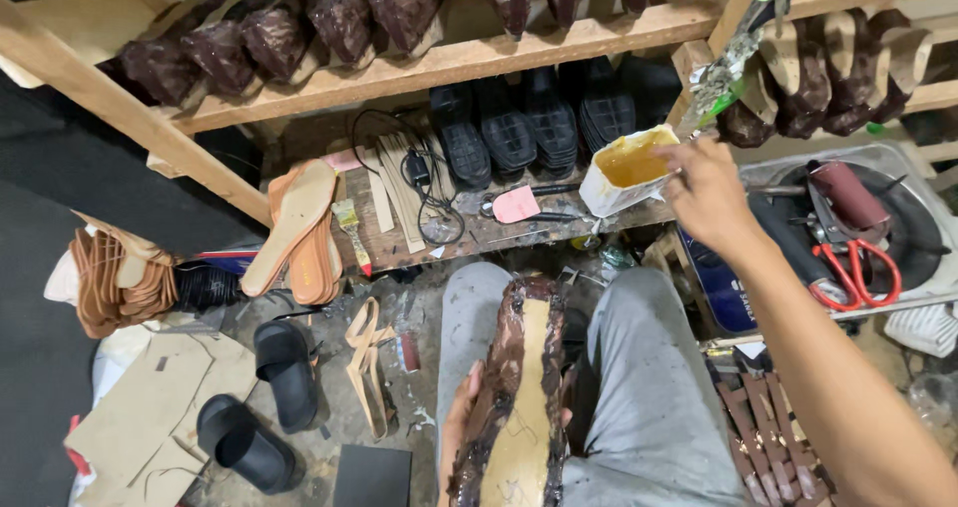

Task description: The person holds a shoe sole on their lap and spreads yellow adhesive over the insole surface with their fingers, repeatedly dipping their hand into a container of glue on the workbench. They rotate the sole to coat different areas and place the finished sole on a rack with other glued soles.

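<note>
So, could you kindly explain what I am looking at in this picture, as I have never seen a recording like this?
There is no machine here: a person wears a camera on the head, so the single picture looks down at their own two bare hands and grey-trousered knees. The left hand holds a shoe on a last, sole side up, with brown leather folded around a pale insole. The right hand reaches forward to an open white container of yellowish glue on a low wooden bench; whether the fingers grip anything is not clear. The bench also carries tan insoles, a brush and a cable. Black soles stand behind it, and more wrapped shoes rest on the rack above. Red-handled scissors lie at the right.
</note>
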Available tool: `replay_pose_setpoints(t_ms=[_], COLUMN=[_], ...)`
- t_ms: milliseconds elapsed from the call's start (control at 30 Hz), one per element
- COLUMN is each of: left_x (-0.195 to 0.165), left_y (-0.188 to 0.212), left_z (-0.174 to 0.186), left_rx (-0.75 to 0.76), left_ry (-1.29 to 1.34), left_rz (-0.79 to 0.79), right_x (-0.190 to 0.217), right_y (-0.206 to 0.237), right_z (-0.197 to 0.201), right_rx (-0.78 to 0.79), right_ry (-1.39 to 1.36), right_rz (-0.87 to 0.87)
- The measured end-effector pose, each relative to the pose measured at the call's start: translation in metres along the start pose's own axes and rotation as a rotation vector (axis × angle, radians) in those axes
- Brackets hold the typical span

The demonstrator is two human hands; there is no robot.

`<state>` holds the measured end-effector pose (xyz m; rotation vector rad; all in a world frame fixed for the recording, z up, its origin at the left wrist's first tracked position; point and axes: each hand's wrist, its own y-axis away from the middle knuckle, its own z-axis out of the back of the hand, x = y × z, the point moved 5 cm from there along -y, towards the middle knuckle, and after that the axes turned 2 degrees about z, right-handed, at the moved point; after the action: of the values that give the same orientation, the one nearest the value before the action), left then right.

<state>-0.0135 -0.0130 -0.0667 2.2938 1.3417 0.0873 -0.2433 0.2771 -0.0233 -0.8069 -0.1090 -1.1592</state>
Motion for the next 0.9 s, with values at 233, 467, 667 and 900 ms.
replay_pose_setpoints(t_ms=[233,467,667,900], left_x=[-0.007,-0.03,-0.02,-0.001], left_y=[-0.001,-0.008,-0.007,0.006], left_z=[-0.012,-0.038,-0.056,-0.073], left_rx=[0.068,0.04,0.032,0.097], left_ry=[0.057,-0.429,-0.489,-0.464], left_rz=[0.065,-0.295,-0.286,-0.265], right_x=[-0.057,0.048,0.176,0.194], right_y=[-0.015,0.01,0.072,0.091], right_z=[-0.063,0.004,0.047,0.082], right_rx=[0.192,0.061,-0.082,-0.23], right_ry=[0.608,0.024,-0.226,-0.083], right_rz=[0.131,0.039,0.27,0.39])
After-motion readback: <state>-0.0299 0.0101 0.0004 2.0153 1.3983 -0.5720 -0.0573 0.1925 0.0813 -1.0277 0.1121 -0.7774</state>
